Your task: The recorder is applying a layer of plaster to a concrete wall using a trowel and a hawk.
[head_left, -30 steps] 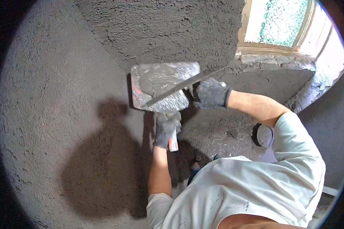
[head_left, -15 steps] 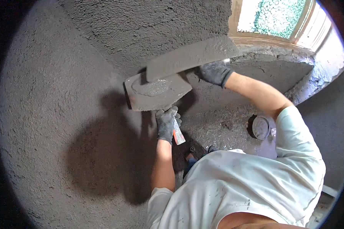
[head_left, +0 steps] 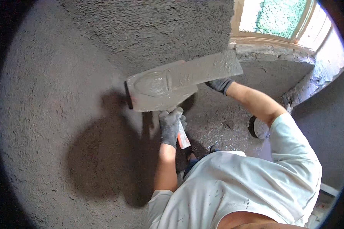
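My left hand (head_left: 170, 126), in a dark grey glove, is wrapped round the handle (head_left: 184, 140) of a plasterer's hawk (head_left: 153, 104). Wet grey mortar (head_left: 150, 83) lies on the hawk's flat top. In my right hand (head_left: 219, 84), also gloved, is a long plastering float (head_left: 212, 68) coated in mortar. This float lies across the hawk's right part, its left end against the mortar, and its broad face shows. Most of my right hand's fingers are hidden behind the float.
Rough grey plastered wall (head_left: 46, 107) fills the left side, meeting another rough wall (head_left: 160, 26) at a corner. A framed window (head_left: 281, 17) with green patterned glass is at the upper right, above a rough ledge (head_left: 271, 53). A round bucket (head_left: 260, 128) stands on the floor.
The float has come down onto the hawk and tilted, its right end now lower. My right hand has dropped slightly, and my left hand with the hawk has shifted a little right.
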`<state>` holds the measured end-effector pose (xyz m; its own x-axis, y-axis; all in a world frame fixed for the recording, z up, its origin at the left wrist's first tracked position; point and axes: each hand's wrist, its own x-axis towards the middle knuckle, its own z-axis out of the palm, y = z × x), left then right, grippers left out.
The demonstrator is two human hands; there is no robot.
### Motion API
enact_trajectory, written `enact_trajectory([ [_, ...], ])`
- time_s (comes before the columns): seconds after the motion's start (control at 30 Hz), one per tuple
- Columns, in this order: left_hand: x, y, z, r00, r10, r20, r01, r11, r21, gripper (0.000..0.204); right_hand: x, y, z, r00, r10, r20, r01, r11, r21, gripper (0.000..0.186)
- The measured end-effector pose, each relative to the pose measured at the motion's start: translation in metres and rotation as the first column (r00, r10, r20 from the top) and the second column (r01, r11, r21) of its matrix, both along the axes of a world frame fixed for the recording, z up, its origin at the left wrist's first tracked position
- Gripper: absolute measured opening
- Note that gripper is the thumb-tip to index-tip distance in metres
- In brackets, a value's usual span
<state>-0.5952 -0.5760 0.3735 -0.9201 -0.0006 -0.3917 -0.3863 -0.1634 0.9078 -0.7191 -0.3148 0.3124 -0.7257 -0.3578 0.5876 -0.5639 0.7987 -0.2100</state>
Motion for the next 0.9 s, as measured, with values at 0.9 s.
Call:
enact_trajectory([
  [0.9, -0.043, -0.084, -0.067, 0.990, -0.116, -0.084, 0.121, 0.991, 0.059, 0.013, -0.062, -0.194, 0.312, 0.540, 0.313, 0.782, -0.165, 0.950, -0.266, 0.011],
])
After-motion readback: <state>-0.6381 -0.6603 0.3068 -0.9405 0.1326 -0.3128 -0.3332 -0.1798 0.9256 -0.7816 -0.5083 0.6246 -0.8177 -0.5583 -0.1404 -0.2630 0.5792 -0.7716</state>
